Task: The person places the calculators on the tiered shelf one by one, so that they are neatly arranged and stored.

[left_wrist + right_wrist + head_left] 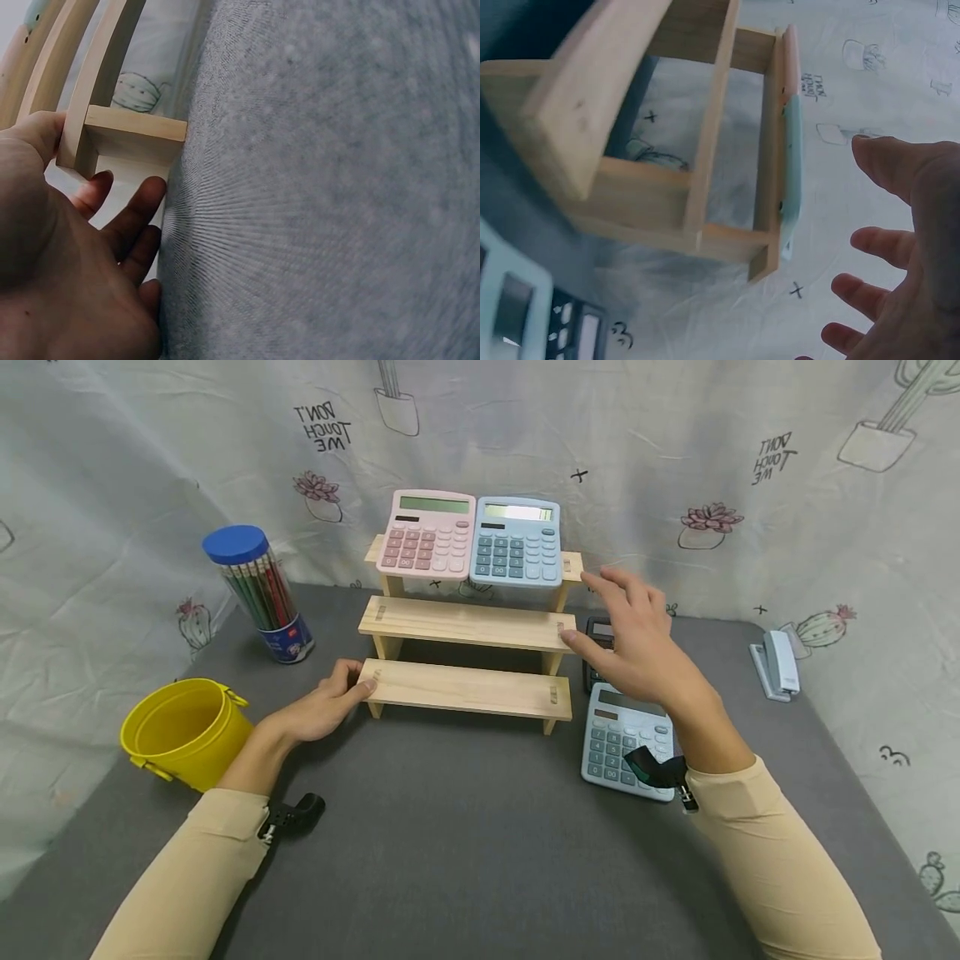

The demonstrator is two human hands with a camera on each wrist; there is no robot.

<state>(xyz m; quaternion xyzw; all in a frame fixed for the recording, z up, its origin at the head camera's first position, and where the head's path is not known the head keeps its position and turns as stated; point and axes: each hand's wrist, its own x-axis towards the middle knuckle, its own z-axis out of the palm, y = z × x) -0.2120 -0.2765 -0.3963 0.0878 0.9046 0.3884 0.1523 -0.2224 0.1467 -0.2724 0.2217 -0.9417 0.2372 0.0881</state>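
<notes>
A three-tier wooden shelf stand (467, 687) rests on the grey table. At its lower left end my left hand (324, 702) grips the bottom board (75, 142), thumb on top and index finger beneath. A pink calculator (426, 537) and a light-blue calculator (517, 545) lean side by side on the top tier. My right hand (637, 635) hovers off the stand's right end, holding nothing, its fingers spread in the right wrist view. Below it a second light-blue calculator (622, 739) lies on the table, with a black calculator (592, 675) behind, partly hidden by the hand.
To the left stand a yellow bucket (187, 735) and a blue-lidded tub of pencils (258, 593). A white stapler (776, 666) sits at the far right of the table (480, 860). A printed curtain (600, 435) hangs behind the stand.
</notes>
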